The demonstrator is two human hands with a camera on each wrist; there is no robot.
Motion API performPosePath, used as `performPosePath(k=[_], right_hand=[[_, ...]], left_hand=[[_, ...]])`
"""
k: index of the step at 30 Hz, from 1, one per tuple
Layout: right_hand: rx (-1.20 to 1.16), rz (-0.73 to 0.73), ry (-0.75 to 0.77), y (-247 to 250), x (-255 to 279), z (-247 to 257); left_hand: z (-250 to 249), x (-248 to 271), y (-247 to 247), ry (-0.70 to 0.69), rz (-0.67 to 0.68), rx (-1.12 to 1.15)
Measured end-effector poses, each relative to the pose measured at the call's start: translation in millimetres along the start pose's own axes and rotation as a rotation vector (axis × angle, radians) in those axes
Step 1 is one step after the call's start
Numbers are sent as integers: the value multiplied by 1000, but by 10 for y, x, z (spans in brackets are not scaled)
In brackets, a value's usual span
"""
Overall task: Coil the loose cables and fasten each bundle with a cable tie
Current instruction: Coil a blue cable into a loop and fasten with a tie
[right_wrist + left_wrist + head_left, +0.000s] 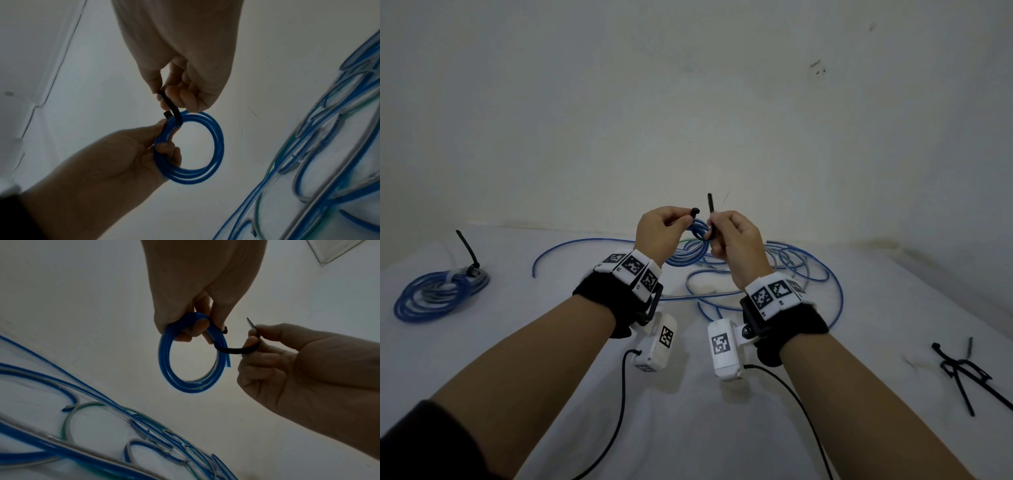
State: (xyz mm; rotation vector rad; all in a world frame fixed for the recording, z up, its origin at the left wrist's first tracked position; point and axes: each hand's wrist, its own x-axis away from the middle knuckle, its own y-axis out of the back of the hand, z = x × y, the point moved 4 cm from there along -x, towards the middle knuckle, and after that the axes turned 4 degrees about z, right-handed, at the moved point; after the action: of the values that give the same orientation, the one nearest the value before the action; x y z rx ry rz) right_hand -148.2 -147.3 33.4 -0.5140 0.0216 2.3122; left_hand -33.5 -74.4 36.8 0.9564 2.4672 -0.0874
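My left hand (pixel 683 222) (pixel 195 331) holds up a small coil of blue cable (pixel 700 229) (pixel 180 386) (pixel 218 142) above the table, with fingers curled through the ring. A black cable tie (pixel 710 205) (pixel 232 351) (pixel 174 110) loops around the coil's strands. My right hand (pixel 715 233) (pixel 170 99) pinches the tie's tail between thumb and fingers, close beside the left hand. The tie's head (pixel 694 210) sticks out at my left fingertips, and the tail's tip points up, apart from the head.
A tied blue bundle (pixel 438 291) with an upright black tie lies at the far left of the white table (pixel 688 411). Loose blue, grey and green cables (pixel 808 274) sprawl behind my hands. Spare black ties (pixel 962 370) lie at the right.
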Motion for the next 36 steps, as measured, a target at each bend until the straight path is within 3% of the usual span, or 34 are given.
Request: performPosePath(k=[7,22,33,36], right_hand=[[13,36,-57,-51,38,-39],[-28,-13,-165,-23,-16,-62],[-14,-66,-150,64,-23,-64],[25,-20,-159,92,-48,-76]], left_hand=[[18,-38,52,-27,-36,8],[43,-9,12,-103,26,-48],[4,40,-37,-183,151,-192],[10,46,-52,-188,190,-225]])
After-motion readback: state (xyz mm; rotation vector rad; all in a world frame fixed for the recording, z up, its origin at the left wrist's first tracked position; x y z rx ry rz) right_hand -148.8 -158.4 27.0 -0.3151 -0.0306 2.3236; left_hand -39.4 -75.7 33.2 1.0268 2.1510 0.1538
